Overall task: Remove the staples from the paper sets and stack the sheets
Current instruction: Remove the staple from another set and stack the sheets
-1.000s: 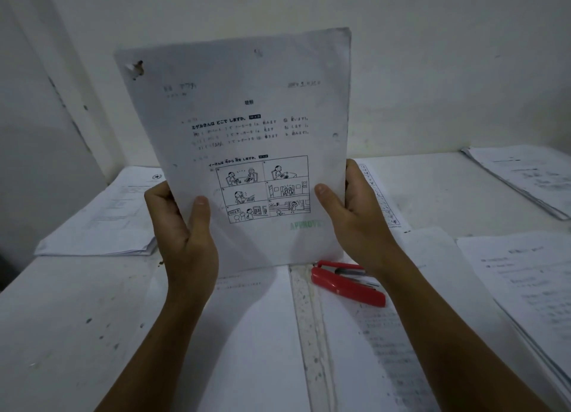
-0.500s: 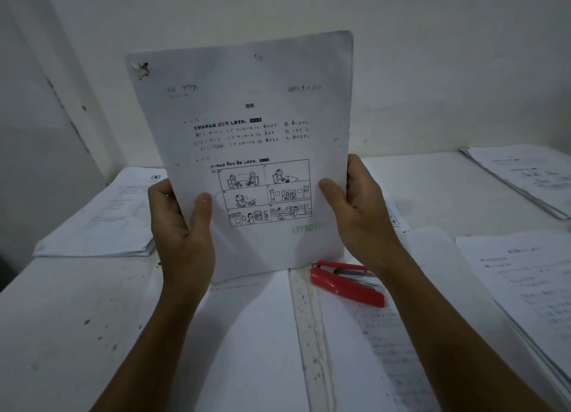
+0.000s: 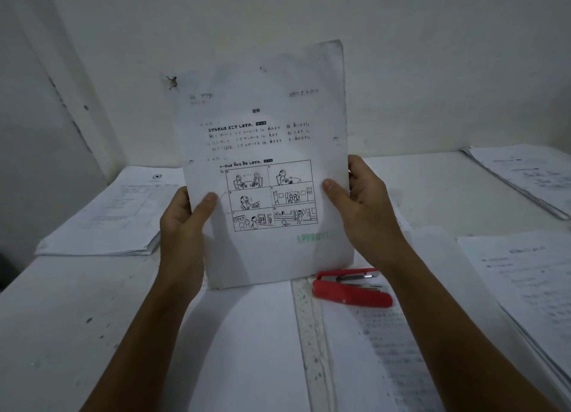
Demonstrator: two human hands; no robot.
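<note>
Paper set (image 3: 265,164), a white printed worksheet with a comic grid, stands upright between my hands, its long axis vertical and its bottom edge just above the desk (image 3: 61,319). My left hand (image 3: 182,226) and right hand (image 3: 367,210) each grip a lower side edge, thumbs in front. The torn staple corner (image 3: 171,82) lies up and left, nearer my left grip; the red staple remover (image 3: 352,288) lies just below my right.

Office desk w/ paper stacks (image 3: 102,220), stapler (image 3: 352,291).
</note>
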